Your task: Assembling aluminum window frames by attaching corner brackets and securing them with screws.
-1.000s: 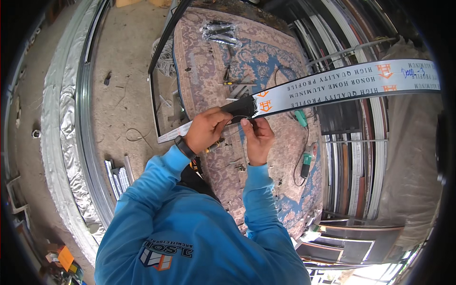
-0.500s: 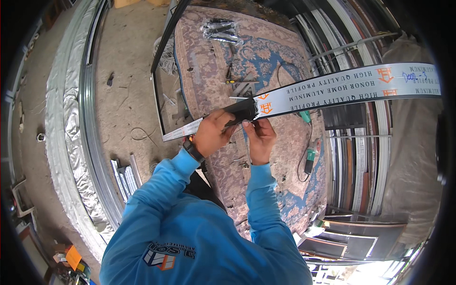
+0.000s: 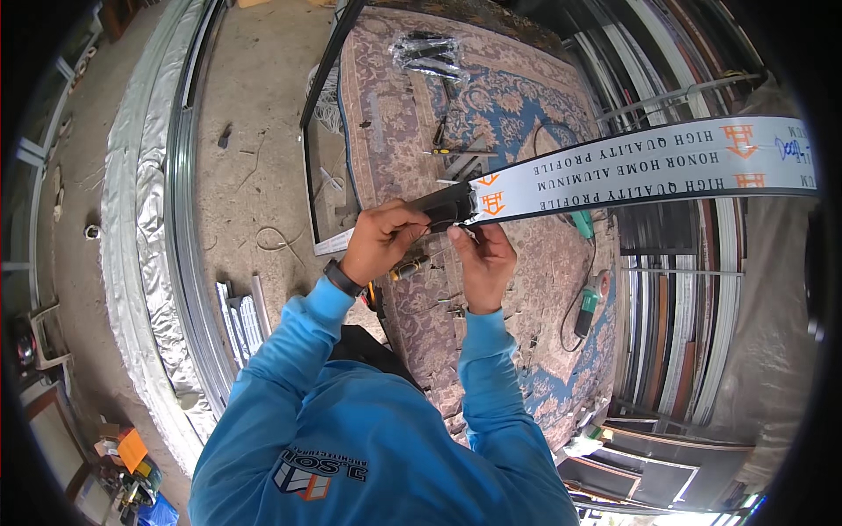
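A long flat aluminium profile [image 3: 614,171] in white printed film crosses in front of me and runs out to the right. Its left end joins a dark frame [image 3: 309,188], and a bare black stretch [image 3: 449,202] shows at the joint. My left hand [image 3: 381,238] is closed in a pinch at the near edge of that black part. A thin dark strip [image 3: 443,221] curves from its fingertips toward my right hand. My right hand [image 3: 488,263] has its thumb and fingers pinched at the profile's near edge; what they grip is too small to make out.
Below lies a patterned carpet [image 3: 395,162] with an angle grinder [image 3: 588,314], a yellow-and-black hand tool [image 3: 409,268] and a plastic-wrapped bundle [image 3: 427,54]. Racked profiles [image 3: 671,342] line the right side. Long foil-wrapped lengths [image 3: 145,263] lie along the left.
My left hand has drawn left, off the black stretch, widening the gap between my hands. The thin strip now shows there. The whole view has shifted slightly.
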`<control>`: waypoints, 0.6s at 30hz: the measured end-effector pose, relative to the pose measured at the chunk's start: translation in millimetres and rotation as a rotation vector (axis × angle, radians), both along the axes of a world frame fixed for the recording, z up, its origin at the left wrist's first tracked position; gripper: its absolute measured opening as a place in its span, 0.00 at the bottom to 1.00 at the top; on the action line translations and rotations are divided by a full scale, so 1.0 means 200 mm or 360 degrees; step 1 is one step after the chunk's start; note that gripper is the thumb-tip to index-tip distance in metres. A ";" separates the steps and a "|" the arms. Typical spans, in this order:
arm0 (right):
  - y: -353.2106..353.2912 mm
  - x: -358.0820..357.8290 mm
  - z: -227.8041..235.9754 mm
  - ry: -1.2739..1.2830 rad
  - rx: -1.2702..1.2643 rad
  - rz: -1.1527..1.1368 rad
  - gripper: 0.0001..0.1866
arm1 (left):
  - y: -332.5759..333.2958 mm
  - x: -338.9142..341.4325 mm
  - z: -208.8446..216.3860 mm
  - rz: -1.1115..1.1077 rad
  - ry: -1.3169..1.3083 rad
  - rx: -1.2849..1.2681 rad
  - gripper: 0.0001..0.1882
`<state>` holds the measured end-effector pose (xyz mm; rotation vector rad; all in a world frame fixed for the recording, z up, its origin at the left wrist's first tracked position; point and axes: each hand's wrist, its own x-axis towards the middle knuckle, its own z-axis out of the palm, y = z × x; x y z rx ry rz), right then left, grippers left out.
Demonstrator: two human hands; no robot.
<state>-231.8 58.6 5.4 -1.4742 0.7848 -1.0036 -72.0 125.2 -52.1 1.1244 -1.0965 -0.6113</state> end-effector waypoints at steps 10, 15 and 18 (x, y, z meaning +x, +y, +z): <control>0.00 0.00 0.01 0.0003 0.0052 -0.0020 0.18 | 0.00 0.02 0.01 0.0074 -0.0093 0.0039 0.06; -0.01 -0.01 0.00 -0.0002 0.0047 -0.0025 0.17 | -0.02 0.02 0.02 0.0036 -0.0030 0.0036 0.05; -0.02 -0.01 -0.01 -0.0004 0.0065 -0.0019 0.16 | -0.02 0.01 0.01 -0.0044 -0.0049 0.0113 0.08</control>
